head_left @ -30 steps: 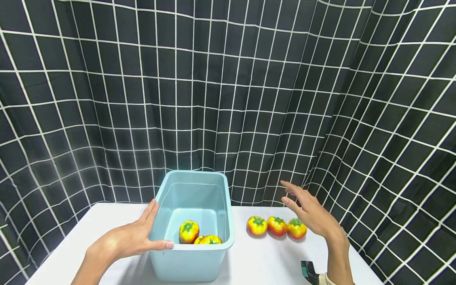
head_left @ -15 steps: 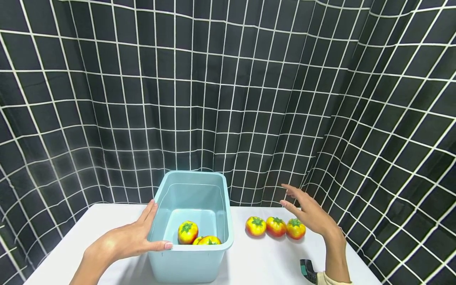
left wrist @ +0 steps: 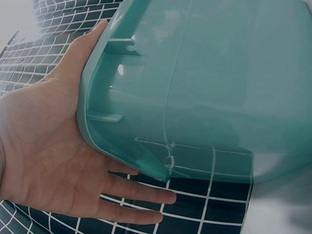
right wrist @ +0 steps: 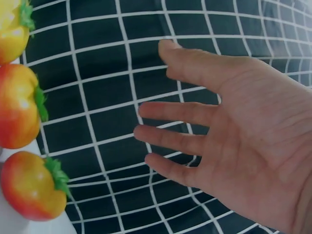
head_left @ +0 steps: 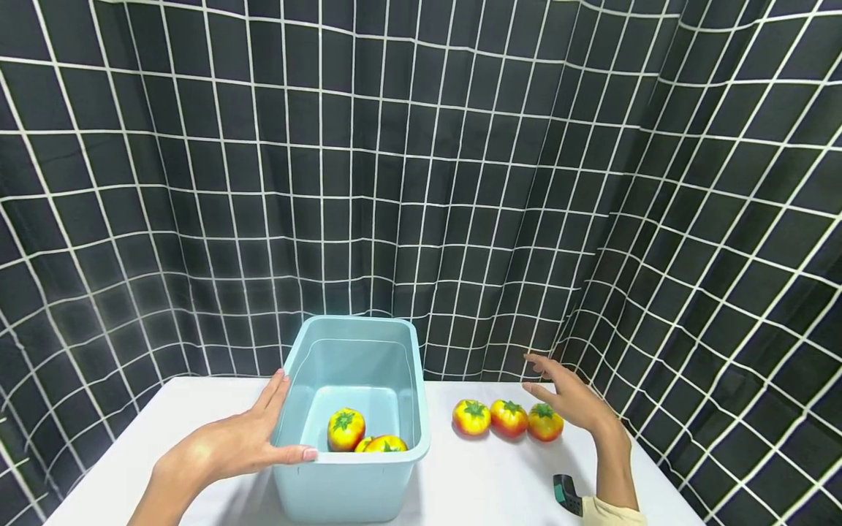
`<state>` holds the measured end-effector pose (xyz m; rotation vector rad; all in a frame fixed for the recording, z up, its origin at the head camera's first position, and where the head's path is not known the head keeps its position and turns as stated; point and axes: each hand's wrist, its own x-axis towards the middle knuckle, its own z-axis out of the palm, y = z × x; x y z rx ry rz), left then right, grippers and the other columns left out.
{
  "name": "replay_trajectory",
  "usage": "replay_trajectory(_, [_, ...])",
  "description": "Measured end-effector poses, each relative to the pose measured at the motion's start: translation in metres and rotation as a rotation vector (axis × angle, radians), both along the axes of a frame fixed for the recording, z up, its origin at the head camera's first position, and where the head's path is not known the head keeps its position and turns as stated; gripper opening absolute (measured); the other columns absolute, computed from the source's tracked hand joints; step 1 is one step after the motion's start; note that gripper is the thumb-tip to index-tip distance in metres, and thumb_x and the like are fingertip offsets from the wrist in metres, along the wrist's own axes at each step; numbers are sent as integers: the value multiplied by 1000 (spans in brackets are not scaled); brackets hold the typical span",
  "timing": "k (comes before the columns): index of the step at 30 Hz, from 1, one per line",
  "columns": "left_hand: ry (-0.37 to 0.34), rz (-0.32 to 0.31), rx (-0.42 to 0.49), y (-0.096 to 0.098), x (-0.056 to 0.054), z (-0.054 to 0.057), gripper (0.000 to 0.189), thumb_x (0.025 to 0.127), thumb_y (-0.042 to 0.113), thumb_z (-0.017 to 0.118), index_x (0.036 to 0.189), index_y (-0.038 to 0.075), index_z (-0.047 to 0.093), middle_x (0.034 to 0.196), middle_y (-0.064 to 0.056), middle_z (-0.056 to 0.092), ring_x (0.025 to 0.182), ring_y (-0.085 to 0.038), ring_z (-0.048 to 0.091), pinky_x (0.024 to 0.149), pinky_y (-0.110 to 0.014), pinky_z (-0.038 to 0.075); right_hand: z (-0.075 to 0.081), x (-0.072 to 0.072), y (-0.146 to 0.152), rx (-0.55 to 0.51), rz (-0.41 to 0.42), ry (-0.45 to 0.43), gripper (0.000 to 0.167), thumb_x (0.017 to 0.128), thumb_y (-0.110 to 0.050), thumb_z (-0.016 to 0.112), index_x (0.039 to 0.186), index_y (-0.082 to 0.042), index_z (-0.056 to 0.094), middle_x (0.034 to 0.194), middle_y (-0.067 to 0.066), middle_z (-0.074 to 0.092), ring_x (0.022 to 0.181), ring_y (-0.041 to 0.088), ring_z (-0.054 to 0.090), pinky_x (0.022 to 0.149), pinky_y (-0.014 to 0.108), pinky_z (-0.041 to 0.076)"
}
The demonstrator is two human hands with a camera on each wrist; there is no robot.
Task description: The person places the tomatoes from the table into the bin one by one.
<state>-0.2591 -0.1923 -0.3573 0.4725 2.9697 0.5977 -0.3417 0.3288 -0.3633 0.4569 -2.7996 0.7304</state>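
A light blue plastic bin (head_left: pixel 358 482) stands on the table. My left hand (head_left: pixel 230 446) rests on its near left corner, thumb along the front rim, straight fingers against the left side. The left wrist view shows the palm (left wrist: pixel 48 146) against the rim with the fingers extended. Inside the bin are a red-yellow tomato (head_left: pixel 346 429) with a green top and others partly hidden behind the front wall. My right hand (head_left: pixel 572 398) hovers, holding nothing, fingers spread, just above and right of a row of three similar tomatoes (head_left: pixel 509 420); the right wrist view has the rightmost tomato (right wrist: pixel 34 185) lower left.
The white table (head_left: pixel 460 489) carries the bin at centre left and the tomato row to its right. A dark curtain (head_left: pixel 368 183) with a white grid hangs behind and along both sides. A black strap device (head_left: pixel 567 494) sits by my right sleeve (head_left: pixel 612 513).
My right hand has sunk a little toward the rightmost tomato. The left hand, the bin and the tomatoes keep their places, apart from a slight shift of the whole head view.
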Motion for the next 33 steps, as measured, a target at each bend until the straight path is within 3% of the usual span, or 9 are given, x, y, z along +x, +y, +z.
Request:
replay_trajectory(10, [6,-4,3,-1,0,-1,128,86,75,67,166,-4,5,175,-25,2,132,-41,63,92,-56,54,-12,-9,9,47,-6,-91,63,98,-25,73,150,1,49,147,30,56,128,53,58,103,67,49])
replay_trajectory(18, [23,-6,-4,-1,0,-1,128,86,76,66,166,-4,6,175,-26,5,134,-42,61,91,-55,55,-31,-18,16,98,-35,-199,67,90,-9,77,150,-2,49,148,34,50,135,57,50,108,73,41])
replay_trajectory(25, [20,-6,-2,-1,0,-1,128,86,76,67,166,-4,7,175,-25,5,133,-41,62,91,-56,55,-43,-23,19,139,-119,-306,72,85,3,76,151,-7,49,153,32,47,138,58,47,109,76,38])
replay_trajectory(33, [7,-6,1,0,-1,-1,128,86,75,68,166,-4,7,175,-25,3,129,-40,64,88,-55,56,-51,-23,24,187,-141,-321,84,74,14,74,151,-10,50,150,32,50,132,58,52,103,78,42])
